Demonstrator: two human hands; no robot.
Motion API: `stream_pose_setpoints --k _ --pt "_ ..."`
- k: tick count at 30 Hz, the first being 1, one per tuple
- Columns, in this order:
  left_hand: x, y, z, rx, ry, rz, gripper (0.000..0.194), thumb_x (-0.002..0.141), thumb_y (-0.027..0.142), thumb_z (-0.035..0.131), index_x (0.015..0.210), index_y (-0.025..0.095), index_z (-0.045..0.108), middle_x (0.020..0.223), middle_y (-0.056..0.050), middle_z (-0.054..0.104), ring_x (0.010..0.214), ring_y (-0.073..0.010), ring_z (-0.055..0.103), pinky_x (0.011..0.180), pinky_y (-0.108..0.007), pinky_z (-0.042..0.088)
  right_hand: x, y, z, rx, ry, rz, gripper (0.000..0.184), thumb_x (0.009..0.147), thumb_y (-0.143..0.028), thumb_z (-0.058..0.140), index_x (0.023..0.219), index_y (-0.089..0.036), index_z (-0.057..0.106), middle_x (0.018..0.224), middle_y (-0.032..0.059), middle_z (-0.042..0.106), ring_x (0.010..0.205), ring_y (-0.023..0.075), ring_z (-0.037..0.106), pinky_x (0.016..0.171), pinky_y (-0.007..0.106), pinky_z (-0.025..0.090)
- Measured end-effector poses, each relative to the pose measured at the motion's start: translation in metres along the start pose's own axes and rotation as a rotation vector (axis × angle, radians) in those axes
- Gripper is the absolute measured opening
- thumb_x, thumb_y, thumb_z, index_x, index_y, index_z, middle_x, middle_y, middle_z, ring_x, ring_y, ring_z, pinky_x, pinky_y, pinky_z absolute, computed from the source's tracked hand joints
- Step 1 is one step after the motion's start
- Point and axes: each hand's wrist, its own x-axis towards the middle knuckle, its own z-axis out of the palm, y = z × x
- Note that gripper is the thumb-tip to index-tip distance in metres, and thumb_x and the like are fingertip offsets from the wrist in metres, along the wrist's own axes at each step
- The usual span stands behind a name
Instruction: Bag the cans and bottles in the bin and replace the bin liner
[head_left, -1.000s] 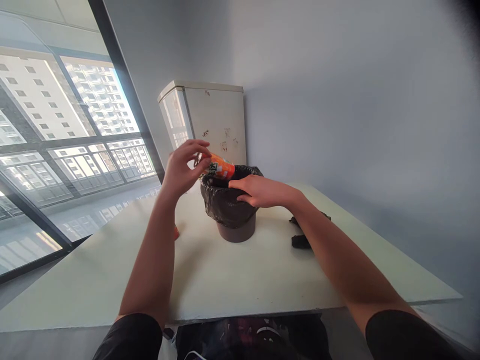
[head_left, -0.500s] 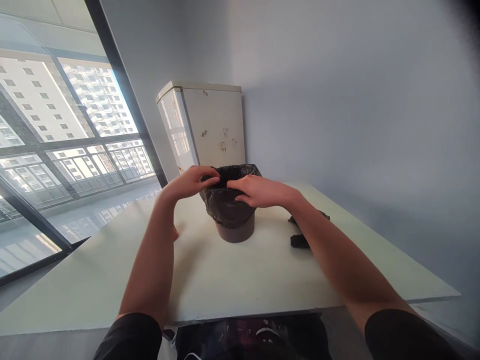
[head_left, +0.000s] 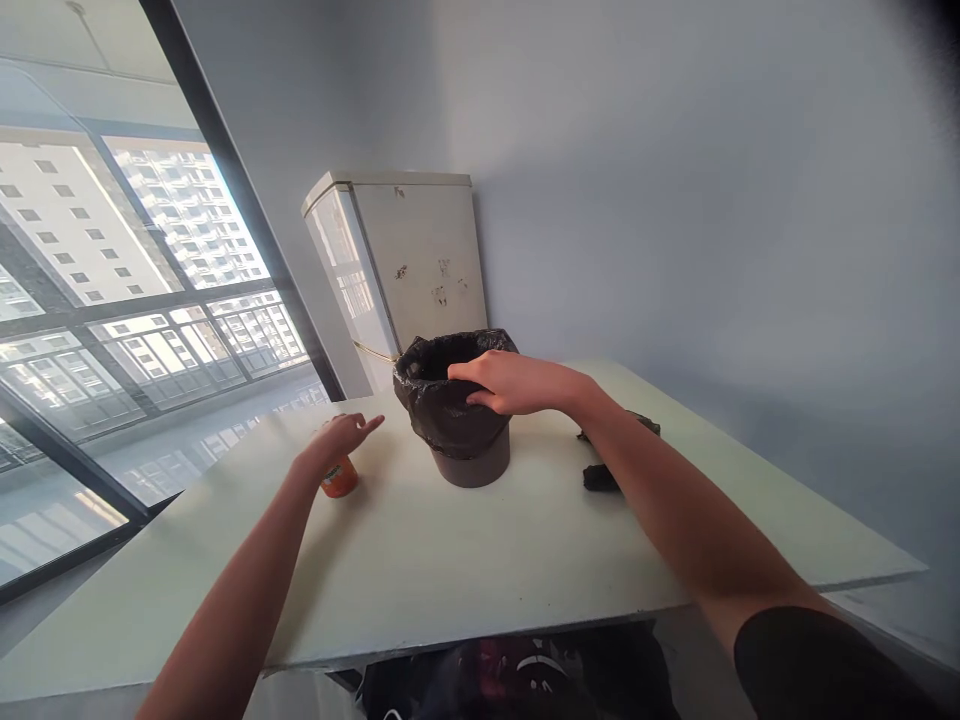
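A small dark bin (head_left: pixel 472 466) lined with a black plastic bag (head_left: pixel 444 405) stands on the pale table (head_left: pixel 480 560). My right hand (head_left: pixel 510 384) rests on the bin's near rim, fingers curled over the bag's edge. My left hand (head_left: pixel 337 437) hovers to the left of the bin with fingers stretched out, just above a small orange can (head_left: pixel 340 477) that stands on the table. Whether the hand touches the can is unclear.
A crumpled dark object (head_left: pixel 611 458) lies on the table behind my right forearm. A white refrigerator (head_left: pixel 397 260) stands behind the table against the grey wall. Large windows (head_left: pixel 112 300) fill the left side. A dark bag (head_left: pixel 525 675) sits under the table's front edge.
My left hand held an orange can over the bin a second ago, then touched the rim, and has now swung down left over another orange can. My right hand stayed on the rim.
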Motion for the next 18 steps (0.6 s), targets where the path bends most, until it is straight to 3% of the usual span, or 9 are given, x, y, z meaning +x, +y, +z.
stream_pose_setpoints --k 3,9,18 --pt "-0.009 0.002 0.014 0.093 -0.040 -0.056 0.050 0.096 0.061 0.060 0.113 0.018 0.079 0.126 -0.023 0.077 0.116 -0.0421 0.073 0.095 -0.050 0.057 0.000 0.000 0.000 -0.002 -0.006 -0.005 0.010 0.100 -0.016 0.058 0.099 -0.022 0.050 0.081 0.0006 0.061 0.069 0.0167 0.050 0.065 0.032 0.026" --pt "-0.010 0.000 0.015 0.190 -0.016 -0.135 0.035 0.099 0.035 0.056 0.108 0.010 0.080 0.119 -0.029 0.076 0.110 -0.0440 0.074 0.090 -0.050 0.057 0.000 0.002 0.002 0.006 0.001 0.011 0.009 0.101 -0.017 0.058 0.103 -0.023 0.052 0.078 -0.0008 0.059 0.067 0.0162 0.046 0.064 0.032 0.025" --pt "-0.020 0.005 -0.004 0.166 0.093 -0.143 0.033 0.100 0.032 0.050 0.092 0.015 0.078 0.107 -0.021 0.077 0.098 -0.0362 0.076 0.079 -0.039 0.054 0.002 0.005 0.003 -0.001 0.000 -0.014 0.009 0.101 -0.017 0.059 0.105 -0.022 0.054 0.084 0.0006 0.064 0.070 0.0164 0.051 0.065 0.032 0.028"
